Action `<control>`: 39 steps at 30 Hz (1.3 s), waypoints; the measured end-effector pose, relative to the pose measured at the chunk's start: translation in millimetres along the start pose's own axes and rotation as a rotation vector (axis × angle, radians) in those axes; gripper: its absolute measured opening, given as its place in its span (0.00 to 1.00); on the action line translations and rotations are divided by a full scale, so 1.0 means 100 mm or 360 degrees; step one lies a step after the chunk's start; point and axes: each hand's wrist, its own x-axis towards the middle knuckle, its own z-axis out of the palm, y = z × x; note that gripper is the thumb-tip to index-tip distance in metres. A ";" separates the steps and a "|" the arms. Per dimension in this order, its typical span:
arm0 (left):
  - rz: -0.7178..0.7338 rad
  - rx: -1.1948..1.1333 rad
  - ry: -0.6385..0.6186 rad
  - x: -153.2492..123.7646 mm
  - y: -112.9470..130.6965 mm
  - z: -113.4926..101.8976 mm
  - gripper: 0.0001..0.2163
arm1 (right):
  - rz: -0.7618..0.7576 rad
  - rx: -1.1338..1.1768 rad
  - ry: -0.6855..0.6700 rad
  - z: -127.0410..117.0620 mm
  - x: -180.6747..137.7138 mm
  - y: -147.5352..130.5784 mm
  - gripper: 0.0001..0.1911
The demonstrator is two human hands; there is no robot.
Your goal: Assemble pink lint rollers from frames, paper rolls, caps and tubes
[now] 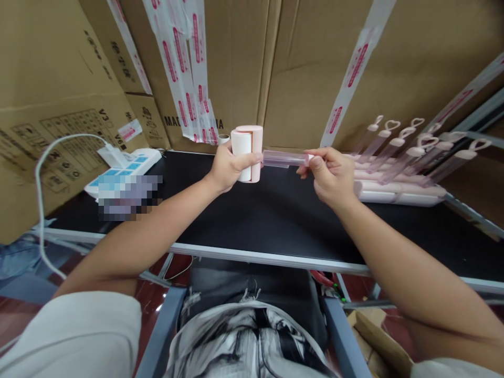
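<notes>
My left hand (227, 167) is wrapped round a lint roller head (247, 152), a white paper roll in a pale pink cover, held upright above the black table (275, 210). My right hand (329, 172) pinches the far end of a translucent pink handle (284, 158) that lies level and meets the roller head at its left end. Both hands hover over the back middle of the table.
A stack of pink and clear handles with heart-shaped ends (405, 152) lies at the right rear. A white and blue power strip (125, 167) with a white cable (43, 173) sits at the left. Taped cardboard boxes (315, 68) wall the back. A small cardboard core (223, 138) stands behind the roller.
</notes>
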 end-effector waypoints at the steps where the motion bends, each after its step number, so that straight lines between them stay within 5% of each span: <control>1: -0.0021 -0.0028 0.0015 -0.01 0.03 0.01 0.25 | -0.0088 -0.0089 0.0007 -0.01 0.00 0.02 0.30; 6: -0.0131 -0.0182 0.0085 0.02 0.13 0.02 0.22 | -0.0568 -0.0556 0.0122 -0.05 -0.01 0.09 0.28; 9: -0.0118 -0.0184 0.0360 0.16 0.18 -0.16 0.19 | -0.0703 -0.0771 0.0303 -0.18 0.06 0.11 0.29; 12: -0.0044 -0.0134 0.0571 0.31 0.28 -0.48 0.17 | -0.0458 -0.0955 0.0255 -0.34 0.16 0.17 0.24; 15: -0.0011 -0.0117 0.0560 0.36 0.37 -0.67 0.18 | -0.0021 -0.1277 -0.0228 -0.37 0.23 0.31 0.19; 19: -0.0134 -0.0096 0.0378 0.27 0.34 -0.60 0.20 | 0.0309 -0.1502 -0.0918 -0.17 0.17 0.50 0.11; 23: -0.0334 -0.0091 0.0059 0.14 0.24 -0.43 0.21 | 0.0351 -0.1507 -0.1101 -0.06 0.10 0.54 0.14; 27: -0.0557 0.0119 -0.0410 0.03 0.17 -0.33 0.29 | 0.0345 -0.1274 -0.1097 -0.16 0.10 0.42 0.35; 33: -0.0427 0.0618 -0.0655 -0.02 0.00 -0.21 0.31 | 0.0013 -0.0574 -0.0569 -0.09 0.00 0.17 0.15; 39: -0.0232 0.0847 -0.0912 0.00 0.06 -0.13 0.27 | 0.0111 -0.0146 -0.0639 0.20 -0.16 0.03 0.20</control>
